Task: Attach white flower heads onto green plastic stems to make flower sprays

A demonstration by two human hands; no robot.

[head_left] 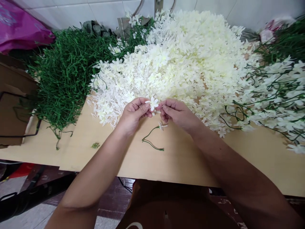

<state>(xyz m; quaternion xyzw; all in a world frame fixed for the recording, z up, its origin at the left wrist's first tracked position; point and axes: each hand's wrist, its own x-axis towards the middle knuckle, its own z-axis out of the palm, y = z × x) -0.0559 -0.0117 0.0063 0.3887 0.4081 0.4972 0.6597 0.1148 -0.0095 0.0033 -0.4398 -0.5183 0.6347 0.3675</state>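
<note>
Flower (152, 103) pinched in L hand (133, 114), over table (188, 162), nr white blossom pile (190, 63).
L fingers clamped on its edge; R hand (176, 113) fingertips together just beside, can't tell on what. Light grip prob. best, so nothing creases.

Left grip (134, 114) pinching white flower (152, 103); right grip (175, 112) just beside; green stem (143, 139) on table (188, 159).

Your white flower (153, 105) looks matt and cloth-like. The green stems (64, 70) you see look like plastic, and your table (186, 159) has a smooth, cardboard-like surface.
</note>
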